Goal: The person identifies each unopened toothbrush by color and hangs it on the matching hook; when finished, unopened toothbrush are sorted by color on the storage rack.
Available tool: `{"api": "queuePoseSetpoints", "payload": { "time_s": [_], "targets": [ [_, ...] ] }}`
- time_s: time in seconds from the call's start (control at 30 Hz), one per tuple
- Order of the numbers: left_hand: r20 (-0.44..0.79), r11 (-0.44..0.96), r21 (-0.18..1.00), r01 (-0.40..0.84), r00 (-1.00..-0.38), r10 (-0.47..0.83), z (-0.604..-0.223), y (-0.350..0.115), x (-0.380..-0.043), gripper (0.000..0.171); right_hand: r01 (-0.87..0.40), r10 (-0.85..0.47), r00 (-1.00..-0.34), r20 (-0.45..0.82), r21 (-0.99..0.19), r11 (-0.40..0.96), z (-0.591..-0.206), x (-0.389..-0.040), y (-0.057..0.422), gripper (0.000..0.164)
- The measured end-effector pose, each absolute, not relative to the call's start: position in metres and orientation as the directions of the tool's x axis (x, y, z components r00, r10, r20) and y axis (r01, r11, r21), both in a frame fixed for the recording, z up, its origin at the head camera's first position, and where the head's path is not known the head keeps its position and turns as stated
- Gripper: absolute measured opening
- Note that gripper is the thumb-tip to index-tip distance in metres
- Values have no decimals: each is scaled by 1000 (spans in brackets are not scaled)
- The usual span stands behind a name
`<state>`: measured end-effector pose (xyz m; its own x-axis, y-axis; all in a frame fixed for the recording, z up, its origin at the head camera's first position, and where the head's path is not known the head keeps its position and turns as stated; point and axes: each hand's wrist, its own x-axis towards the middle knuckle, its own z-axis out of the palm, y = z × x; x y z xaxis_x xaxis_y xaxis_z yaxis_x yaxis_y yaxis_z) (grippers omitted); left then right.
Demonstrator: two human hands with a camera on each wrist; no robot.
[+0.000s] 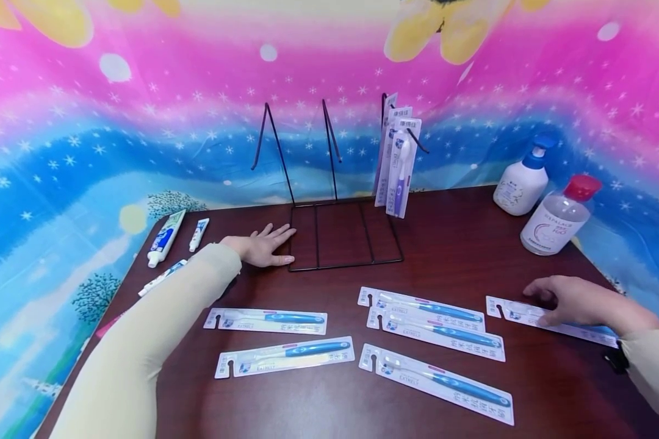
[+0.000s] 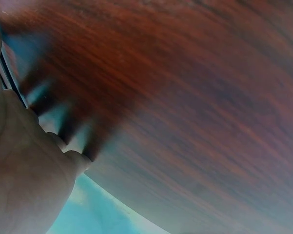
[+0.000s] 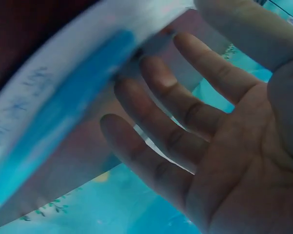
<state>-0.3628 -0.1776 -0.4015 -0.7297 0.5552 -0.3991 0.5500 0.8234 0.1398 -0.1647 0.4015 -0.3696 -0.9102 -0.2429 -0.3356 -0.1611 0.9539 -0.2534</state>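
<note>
Now the right hand point(image 1: 573, 300) lies with spread grip on a blue carded toothbrush pack point(image 1: 549, 321), right of the black wire rack point(image 1: 345, 235), likely pickup; next needs pinching it. Left hand point(image 1: 263, 245) steadies the rack, fingers flat.

The left arm is stretched forward in a pale sleeve, and the left hand point(image 1: 263, 247) is laid flat, palm down, with fingers straight and slightly spread. The right hand point(image 1: 568, 299) is held low at the right, palm down, fingers gently bent; in the blurred right wrist view they appear extended point(image 3: 185, 117) rather than closed.
</note>
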Motion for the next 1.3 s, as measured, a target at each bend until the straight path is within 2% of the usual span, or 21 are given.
{"api": "queuePoseSetpoints", "payload": {
  "time_s": [0.27, 0.43, 0.57, 0.77, 0.9, 1.07, 1.3],
  "targets": [
    [-399, 820, 153, 551, -725, 562, -400, -178, -362, 84, -122, -196, -928, -316, -238, 964, -379, -156, 401, 49],
    [-398, 819, 160, 552, -723, 565, -398, -177, -362, 84, -166, -216, -935, -280, -192, 967, -374, -154, 398, 34],
    [-398, 819, 154, 553, -724, 564, -397, -176, -362, 84, -221, -248, -956, -156, -172, 960, -362, -151, 391, 22],
    [-399, 817, 147, 557, -723, 565, -396, -176, -362, 85, -266, -248, -960, 127, -152, 952, -325, -148, 363, 23],
    [-395, 816, 152, 558, -722, 568, -397, -177, -361, 85, -292, -226, -931, 285, -214, 932, -299, -149, 325, 24],
    [-390, 815, 153, 559, -724, 569, -399, -178, -361, 85, -329, -213, -924, 319, -375, 867, -276, -153, 268, 28],
    [-402, 820, 158, 551, -722, 563, -400, -179, -362, 84, -473, -316, -878, 361, -540, 696, -270, -177, 199, 34]
  ]
}}
